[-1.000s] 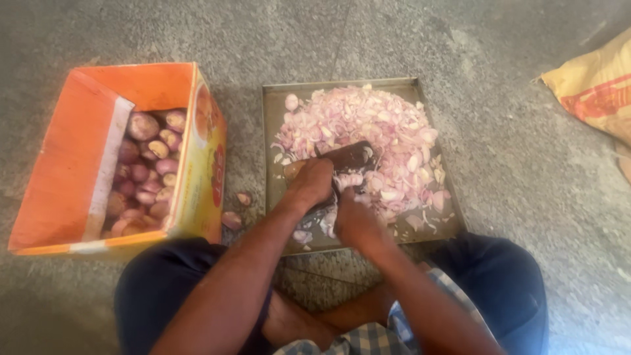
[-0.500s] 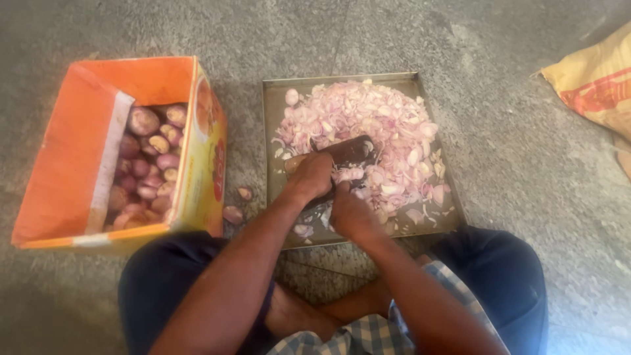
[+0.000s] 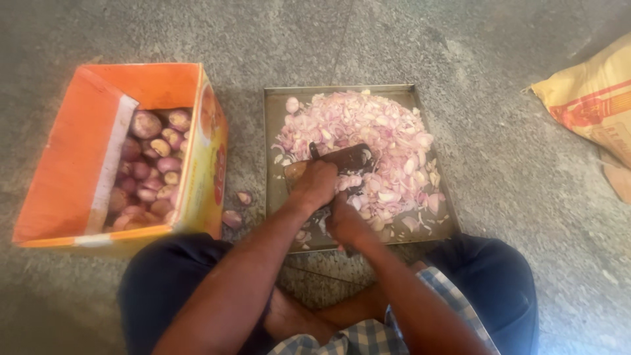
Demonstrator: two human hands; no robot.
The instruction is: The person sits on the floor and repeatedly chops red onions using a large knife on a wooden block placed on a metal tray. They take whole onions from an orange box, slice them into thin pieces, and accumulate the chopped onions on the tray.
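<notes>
A dark cleaver blade (image 3: pixel 345 159) lies across a pile of chopped pink onion (image 3: pixel 368 141) in a metal tray (image 3: pixel 276 125) on the floor. The left hand (image 3: pixel 315 186) presses on the blade; the right hand (image 3: pixel 345 220) grips at six o'clock. At nine o'clock, an orange box (image 3: pixel 72 158) holds whole onions (image 3: pixel 154 164).

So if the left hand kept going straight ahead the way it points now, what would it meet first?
Probably the dark flat blade just beyond the left hand, then the heap of sliced pinkish-purple onion pieces on the rectangular metal tray. Depth is hard to judge from above.
</notes>
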